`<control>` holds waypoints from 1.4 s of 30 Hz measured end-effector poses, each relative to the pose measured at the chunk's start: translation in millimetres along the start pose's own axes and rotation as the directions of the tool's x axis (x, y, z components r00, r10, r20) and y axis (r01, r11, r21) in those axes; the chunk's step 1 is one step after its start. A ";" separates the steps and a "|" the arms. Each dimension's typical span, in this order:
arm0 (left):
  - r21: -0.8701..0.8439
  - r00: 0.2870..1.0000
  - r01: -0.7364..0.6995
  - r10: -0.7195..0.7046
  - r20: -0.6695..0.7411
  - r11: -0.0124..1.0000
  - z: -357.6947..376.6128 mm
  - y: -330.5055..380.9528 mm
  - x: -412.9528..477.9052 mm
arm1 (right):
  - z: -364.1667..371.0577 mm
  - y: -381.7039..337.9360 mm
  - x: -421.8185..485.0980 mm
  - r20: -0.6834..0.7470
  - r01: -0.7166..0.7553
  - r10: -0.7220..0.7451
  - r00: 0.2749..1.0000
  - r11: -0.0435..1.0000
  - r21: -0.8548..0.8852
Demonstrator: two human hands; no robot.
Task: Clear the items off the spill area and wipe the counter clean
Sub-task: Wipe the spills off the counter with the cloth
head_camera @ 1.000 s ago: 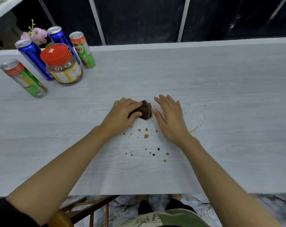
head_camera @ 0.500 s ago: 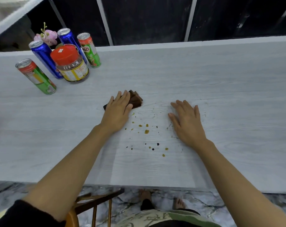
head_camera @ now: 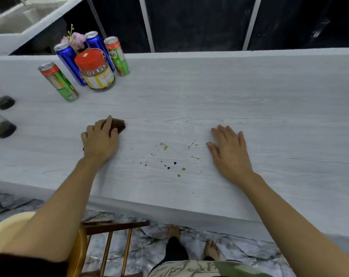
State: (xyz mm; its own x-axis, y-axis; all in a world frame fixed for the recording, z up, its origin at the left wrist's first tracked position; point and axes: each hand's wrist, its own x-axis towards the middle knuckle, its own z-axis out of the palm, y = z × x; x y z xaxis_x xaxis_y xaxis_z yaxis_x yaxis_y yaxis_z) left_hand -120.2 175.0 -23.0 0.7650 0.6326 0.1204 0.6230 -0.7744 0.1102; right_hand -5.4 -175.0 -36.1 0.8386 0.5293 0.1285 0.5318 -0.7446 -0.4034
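Note:
My left hand (head_camera: 99, 140) presses down on a dark brown cloth (head_camera: 119, 124), which sticks out beyond the fingers on the white wood-grain counter (head_camera: 229, 96). Brown and dark spill drops (head_camera: 169, 162) lie between my hands, some of them smeared. My right hand (head_camera: 229, 152) rests flat on the counter to the right of the spill, fingers spread and holding nothing.
At the back left stand several drink cans (head_camera: 58, 81), a red-lidded jar (head_camera: 95, 70) and a small pink flower (head_camera: 74, 40). Two dark round objects (head_camera: 3, 114) sit at the left edge. A wooden chair (head_camera: 109, 240) and my feet are below the counter's front edge.
My left hand has slid the cloth leftward, away from the spill. My right hand has moved to the right. Some of the drops are now smeared or gone.

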 end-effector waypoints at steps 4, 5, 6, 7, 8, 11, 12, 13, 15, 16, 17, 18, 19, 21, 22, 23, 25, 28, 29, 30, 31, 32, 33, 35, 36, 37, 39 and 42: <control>-0.079 0.990 -0.121 0.125 0.060 0.990 10.8 19.0 -10.1 | 2.3 -1.5 1.7 0.009 0.021 -0.021 1.000 0.999 -0.046; -0.110 0.986 -0.145 0.153 0.068 0.983 11.6 31.6 -18.8 | 2.6 -1.0 2.0 0.007 0.028 -0.027 1.000 0.998 -0.050; -0.142 0.983 -0.167 0.177 0.057 0.976 11.0 47.5 -31.5 | 2.8 -0.8 2.0 0.005 0.031 -0.031 1.000 0.998 -0.050; -0.176 0.979 -0.190 0.199 0.036 0.966 11.4 63.6 -45.4 | 2.8 -0.8 1.8 0.005 0.033 -0.033 0.999 0.998 -0.046; -0.212 0.976 -0.212 0.219 0.007 0.954 12.2 81.7 -60.6 | 2.7 -1.1 1.4 0.006 0.035 -0.035 0.999 0.998 -0.043; -0.379 0.954 -0.298 0.284 -0.094 0.876 18.3 133.8 -97.7 | 0.4 -0.9 1.1 0.013 0.043 -0.043 0.999 0.999 -0.033; -0.440 0.942 -0.334 0.303 -0.141 0.833 15.6 143.7 -101.9 | -0.1 -0.3 1.2 0.014 0.049 -0.049 0.999 0.999 -0.011; -0.515 0.941 -0.338 0.290 -0.173 0.788 11.4 145.7 -100.9 | -1.2 1.0 1.5 0.012 0.056 -0.056 0.998 0.998 0.025; -0.641 0.966 -0.257 0.168 -0.197 0.723 -3.3 131.5 -91.6 | -6.7 6.9 2.5 -0.022 0.067 -0.065 0.998 0.990 0.124; -0.647 0.975 -0.200 0.084 -0.206 0.735 -9.8 115.7 -85.3 | -11.1 12.1 3.7 -0.062 0.074 -0.065 0.996 0.984 0.160; -0.612 0.977 -0.143 0.013 -0.212 0.778 -14.1 96.9 -79.9 | -16.6 18.7 4.6 -0.100 0.074 -0.058 0.993 0.982 0.173; -0.538 0.978 -0.077 -0.041 -0.204 0.839 -14.5 77.7 -77.2 | -22.3 26.4 4.8 -0.124 0.059 -0.039 0.992 0.985 0.163; -0.434 0.982 -0.004 -0.077 -0.170 0.901 -11.4 62.0 -77.6 | -26.4 35.3 4.1 -0.130 0.032 -0.015 0.991 0.991 0.132; -0.214 0.990 0.100 -0.119 -0.078 0.972 0.5 52.0 -83.1 | -28.6 50.6 1.2 -0.103 -0.017 0.021 0.994 0.999 0.037; -0.153 0.992 0.103 -0.113 -0.060 0.983 6.2 58.7 -87.2 | -27.1 55.1 -0.4 -0.087 -0.022 0.021 0.996 1.000 -0.006; -0.125 0.994 0.087 -0.094 -0.054 0.988 10.4 69.8 -91.9 | -25.0 56.6 -1.2 -0.071 -0.016 0.013 0.997 0.999 -0.036; -0.110 0.997 0.045 -0.051 -0.054 0.993 12.6 101.9 -107.2 | -21.7 54.6 -1.8 -0.036 -0.015 0.013 0.999 0.998 -0.061; -0.142 0.998 -0.034 0.025 -0.064 0.989 12.6 157.2 -142.8 | -21.3 52.0 -1.2 -0.038 -0.024 0.021 0.999 0.997 -0.072; -0.167 0.996 -0.068 0.058 -0.060 0.984 12.8 175.3 -155.5 | -21.5 52.4 -1.3 -0.041 -0.023 0.020 0.999 0.997 -0.074; -0.205 0.994 -0.101 0.092 -0.054 0.974 13.2 192.9 -167.5 | -21.4 52.8 -1.7 -0.039 -0.021 0.018 0.999 0.997 -0.073; -0.234 0.989 -0.144 0.137 -0.047 0.961 14.0 208.9 -178.1 | -21.2 53.3 -1.9 -0.034 -0.017 0.014 0.999 0.997 -0.070; -0.251 0.979 -0.203 0.199 -0.041 0.946 14.6 220.8 -186.9 | -21.6 53.6 -1.8 -0.031 -0.013 0.011 0.999 0.998 -0.059; -0.268 0.962 -0.269 0.271 -0.032 0.925 13.9 227.7 -192.5 | -22.7 53.9 -1.8 -0.034 -0.011 0.010 0.999 0.999 -0.036; -0.297 0.919 -0.388 0.392 -0.051 0.872 10.3 222.5 -186.0 | -27.3 56.2 -1.8 -0.069 -0.019 0.020 0.997 1.000 0.014; -0.292 0.912 -0.409 0.400 -0.094 0.864 8.3 211.3 -172.9 | -29.8 58.6 -2.1 -0.089 -0.035 0.036 0.995 0.999 0.014; -0.267 0.924 -0.382 0.355 -0.144 0.885 7.5 196.4 -155.4 | -32.2 61.2 -2.9 -0.096 -0.056 0.055 0.994 0.998 -0.010; -0.190 0.972 -0.201 0.172 -0.158 0.961 9.0 161.2 -108.6 | -33.4 65.0 -4.7 -0.075 -0.096 0.091 0.993 0.992 -0.075; -0.146 0.999 0.001 -0.008 -0.044 0.989 14.8 134.3 -44.0 | -29.7 64.2 -6.1 -0.033 -0.108 0.105 0.994 0.989 -0.104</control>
State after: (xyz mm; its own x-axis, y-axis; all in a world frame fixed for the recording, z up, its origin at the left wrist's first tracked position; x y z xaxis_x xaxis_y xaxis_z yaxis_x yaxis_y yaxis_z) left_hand -67.8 43.0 -28.1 0.7522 0.6386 0.1624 0.5937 -0.7638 0.2534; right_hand 27.1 -238.1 -35.8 0.8933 0.4343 0.1157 0.4475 -0.8355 -0.3189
